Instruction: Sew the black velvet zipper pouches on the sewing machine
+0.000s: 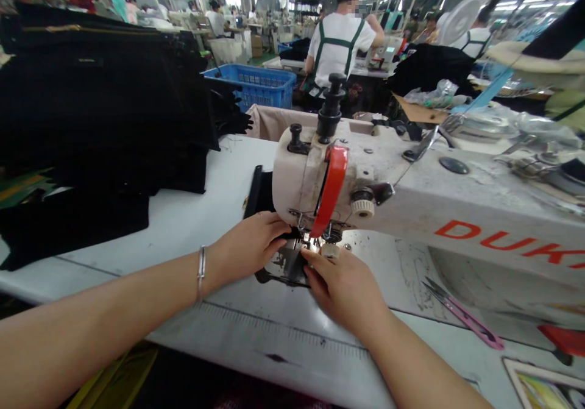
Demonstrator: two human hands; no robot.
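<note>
My left hand point(256, 241), with a bracelet at the wrist, is at the left of the sewing machine point(311, 177), its fingers closed at the edge of a black cloth piece point(261, 199). This piece runs back beneath the machine's head, and part of it is hidden. My right hand point(350, 290) reaches in from the right, its index fingertip at the lit presser foot point(307, 243) and its thumb bent below. Its fingers are drawn together; what lies between them is too small to make out. The metal needle plate point(286, 266) shows between the two hands.
A tall stack of black cloth pieces point(100, 104) stands on the left of the table. Pink-handled thread snips point(470, 320) lie at the right. Behind are a blue basket point(256, 83) and a person in a white shirt point(338, 46). A red lever guard point(331, 189) fronts the machine head.
</note>
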